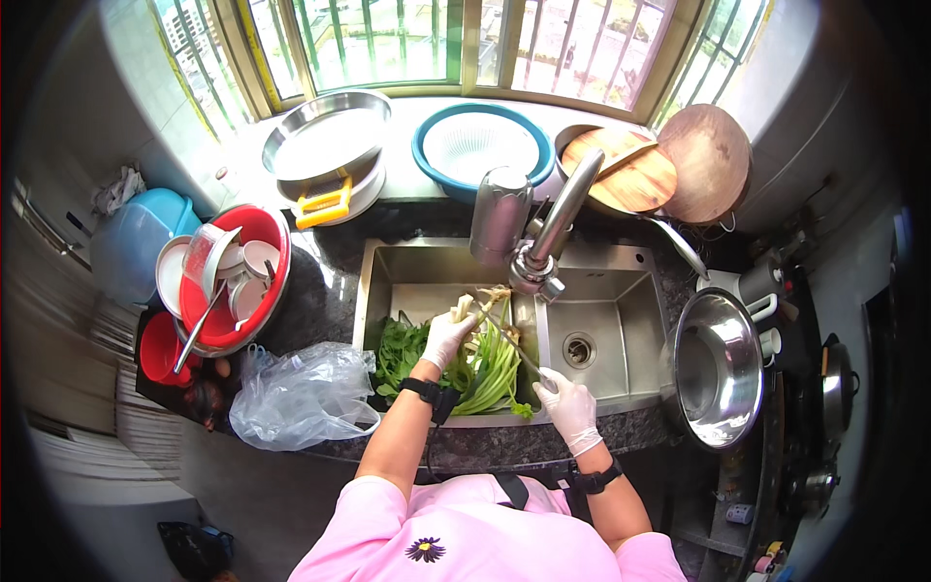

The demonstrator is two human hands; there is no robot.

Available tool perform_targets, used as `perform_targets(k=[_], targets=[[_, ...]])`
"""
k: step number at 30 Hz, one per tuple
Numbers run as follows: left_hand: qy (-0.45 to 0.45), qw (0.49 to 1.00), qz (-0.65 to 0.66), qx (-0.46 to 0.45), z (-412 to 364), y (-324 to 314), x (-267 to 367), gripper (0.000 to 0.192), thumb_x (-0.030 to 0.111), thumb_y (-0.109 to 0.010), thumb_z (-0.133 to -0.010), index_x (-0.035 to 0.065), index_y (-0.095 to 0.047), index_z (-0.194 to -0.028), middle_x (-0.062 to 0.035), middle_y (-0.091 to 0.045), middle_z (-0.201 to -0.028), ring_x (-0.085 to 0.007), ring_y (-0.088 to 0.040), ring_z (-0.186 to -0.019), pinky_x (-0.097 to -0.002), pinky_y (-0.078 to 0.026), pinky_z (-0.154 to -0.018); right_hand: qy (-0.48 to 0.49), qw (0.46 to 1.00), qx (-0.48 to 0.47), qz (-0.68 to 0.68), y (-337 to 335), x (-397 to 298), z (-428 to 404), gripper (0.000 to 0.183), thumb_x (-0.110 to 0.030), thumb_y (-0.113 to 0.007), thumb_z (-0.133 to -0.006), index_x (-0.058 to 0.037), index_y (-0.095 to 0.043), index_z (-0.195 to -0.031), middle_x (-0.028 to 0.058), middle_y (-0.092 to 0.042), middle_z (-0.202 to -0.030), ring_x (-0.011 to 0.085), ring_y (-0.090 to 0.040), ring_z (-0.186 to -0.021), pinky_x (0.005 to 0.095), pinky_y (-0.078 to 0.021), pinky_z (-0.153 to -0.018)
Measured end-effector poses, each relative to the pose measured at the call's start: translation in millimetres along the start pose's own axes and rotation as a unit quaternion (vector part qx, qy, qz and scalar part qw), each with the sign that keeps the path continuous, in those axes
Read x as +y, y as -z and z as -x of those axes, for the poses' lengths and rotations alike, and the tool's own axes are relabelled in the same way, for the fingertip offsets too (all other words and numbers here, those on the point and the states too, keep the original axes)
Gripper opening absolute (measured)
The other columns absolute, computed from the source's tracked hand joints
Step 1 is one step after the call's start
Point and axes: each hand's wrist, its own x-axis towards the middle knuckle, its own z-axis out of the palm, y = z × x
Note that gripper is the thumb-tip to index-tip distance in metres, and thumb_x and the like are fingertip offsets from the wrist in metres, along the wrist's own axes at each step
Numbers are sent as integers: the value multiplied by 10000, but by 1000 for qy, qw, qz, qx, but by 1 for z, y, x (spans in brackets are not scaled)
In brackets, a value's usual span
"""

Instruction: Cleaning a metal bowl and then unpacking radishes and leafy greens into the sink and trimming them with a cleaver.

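Both my hands wear thin white gloves above the left basin of a steel double sink (451, 265). My left hand (445, 340) is closed around pale vegetable stalks (460, 308), whose ends stick up past the fingers. My right hand (567, 407) grips the handle of a knife (518, 351), its blade pointing up and left towards the stalks. Under and between the hands lie long green stalks (494, 375) and dark leafy greens (400, 353). Roots (496, 293) show near the blade's tip. Whether the blade touches the stalks, I cannot tell.
A chrome faucet (560, 218) rises behind the sink. Left are a clear plastic bag (305, 400) and a red basin (284, 247) of dishes. A steel bowl (720, 367) stands right. Along the sill are a blue basin (420, 156), a steel pan (327, 138) and wooden boards (702, 160).
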Motion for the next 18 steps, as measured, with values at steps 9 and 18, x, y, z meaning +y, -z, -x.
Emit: perform_targets(k=[9,18], targets=[[-19,1000,-12,-15,4,31,-15,213,192,-709,-842,1,-681,-934,-47,-680,-800,-93,-581,-611,-257,-475,-572,-29,999,-21,10,-50,-25,-17,290,-425,-620,-858,-206,-691,-1035,125,-700,-886,337,-671,-848,456,-528,-738],[5,994,53,98,-19,35,-32,370,388,-612,-925,31,-654,-1011,-56,-663,-804,-137,-606,-658,-273,-492,-617,-45,997,-58,-24,-54,-7,-45,360,-414,-605,-852,-79,-689,-956,162,-681,-891,373,-635,-868,424,-503,-760]])
